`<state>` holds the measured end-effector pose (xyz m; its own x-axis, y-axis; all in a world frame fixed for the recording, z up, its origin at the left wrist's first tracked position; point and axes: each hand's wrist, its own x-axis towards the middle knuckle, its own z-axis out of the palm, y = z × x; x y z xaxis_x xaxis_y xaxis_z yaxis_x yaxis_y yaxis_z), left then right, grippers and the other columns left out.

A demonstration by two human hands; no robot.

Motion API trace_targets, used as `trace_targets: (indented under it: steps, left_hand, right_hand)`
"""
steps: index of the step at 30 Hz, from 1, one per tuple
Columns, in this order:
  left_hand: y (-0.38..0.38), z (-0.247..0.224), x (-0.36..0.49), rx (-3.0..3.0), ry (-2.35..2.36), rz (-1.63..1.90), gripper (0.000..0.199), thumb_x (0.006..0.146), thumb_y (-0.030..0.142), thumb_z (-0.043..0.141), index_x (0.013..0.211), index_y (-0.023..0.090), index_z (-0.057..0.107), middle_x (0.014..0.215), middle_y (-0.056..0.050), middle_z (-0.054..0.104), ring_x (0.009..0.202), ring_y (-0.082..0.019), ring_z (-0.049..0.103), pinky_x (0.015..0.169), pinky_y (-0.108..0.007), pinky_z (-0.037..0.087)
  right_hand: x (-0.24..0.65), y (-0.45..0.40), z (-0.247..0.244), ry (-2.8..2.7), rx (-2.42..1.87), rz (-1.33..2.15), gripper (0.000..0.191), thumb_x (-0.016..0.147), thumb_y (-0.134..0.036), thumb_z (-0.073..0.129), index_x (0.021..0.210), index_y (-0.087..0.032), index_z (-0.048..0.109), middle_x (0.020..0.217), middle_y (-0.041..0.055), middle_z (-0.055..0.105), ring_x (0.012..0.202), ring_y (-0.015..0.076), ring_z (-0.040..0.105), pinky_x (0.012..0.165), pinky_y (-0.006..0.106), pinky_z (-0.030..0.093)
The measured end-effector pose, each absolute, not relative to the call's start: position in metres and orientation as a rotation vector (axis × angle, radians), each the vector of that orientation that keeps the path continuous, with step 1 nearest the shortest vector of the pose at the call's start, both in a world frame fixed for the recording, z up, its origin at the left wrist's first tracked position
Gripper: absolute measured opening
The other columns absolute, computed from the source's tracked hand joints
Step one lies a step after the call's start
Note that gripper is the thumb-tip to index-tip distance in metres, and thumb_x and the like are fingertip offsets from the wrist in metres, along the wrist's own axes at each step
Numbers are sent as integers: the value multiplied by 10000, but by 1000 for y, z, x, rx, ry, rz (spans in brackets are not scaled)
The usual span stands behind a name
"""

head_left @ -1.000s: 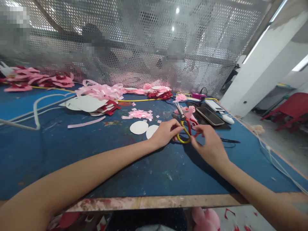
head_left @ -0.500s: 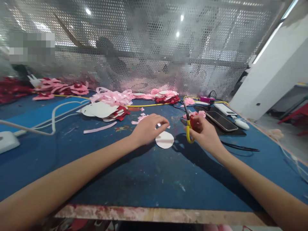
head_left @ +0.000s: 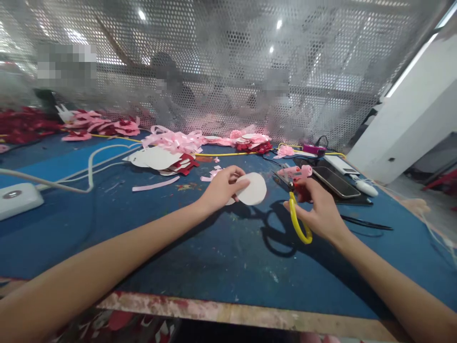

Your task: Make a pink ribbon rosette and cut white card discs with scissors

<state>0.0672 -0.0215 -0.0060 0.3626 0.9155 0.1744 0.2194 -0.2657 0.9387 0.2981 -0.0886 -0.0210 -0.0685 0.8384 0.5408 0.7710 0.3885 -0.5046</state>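
Note:
Between the thumb and fingers of my left hand (head_left: 224,188) is a white round paper disc (head_left: 253,189), raised above the blue table. Part of another white piece (head_left: 230,202) shows beneath that hand. My right hand (head_left: 319,207) is closed on a pair of scissors (head_left: 300,221) with a yellow handle loop; a red part shows by the fingers. The scissor blades point up and left, to the right of the disc and apart from it. A pink glue gun (head_left: 294,171) lies just beyond my right hand, partly covered by it.
Stacked white and red cutouts (head_left: 157,158) and pink ribbon loops (head_left: 174,140) lie at the back left. A phone (head_left: 335,182), a white mouse-shaped device (head_left: 366,186) and black tweezers (head_left: 367,222) are on the right. White cable (head_left: 91,166) crosses the left side. A perforated metal screen (head_left: 228,62) stands behind.
My left hand has picked the white disc up from the table. The scissors have turned in my right hand, their yellow loop swinging down toward me and the blades tipping left.

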Motion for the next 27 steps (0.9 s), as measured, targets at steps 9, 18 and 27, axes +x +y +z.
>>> trace_targets:
  steps: [9, 18, 27]
  left_hand:
    - [-45, -4, 75, 1330, 771, 1025, 416, 644, 284, 732, 1000, 166, 551, 1021, -50, 621, 825, -171, 623, 591, -253, 572]
    - [-51, -9, 77, 1330, 747, 1042, 370, 629, 288, 742, 906, 176, 522, 886, 3, 595, 714, -116, 594, 523, -221, 572]
    - [-44, -8, 73, 1363, 687, 1065, 348, 616, 270, 759, 872, 141, 560, 811, 3, 597, 637, -88, 566, 487, -184, 554]
  right_hand:
    - [286, -99, -21, -1968, -1362, 83, 326, 717, -407, 626, 903, -146, 561, 682, 11, 532, 564, 131, 462, 534, 255, 407]
    - [286, -103, -21, -1972, -1351, 72, 272, 733, -409, 612, 819, -159, 549, 592, -23, 495, 513, 114, 438, 508, 242, 368]
    - [286, -107, -15, -2021, -1289, -141, 324, 779, -448, 570, 634, -176, 472, 509, -45, 415, 456, 82, 342, 445, 209, 295]
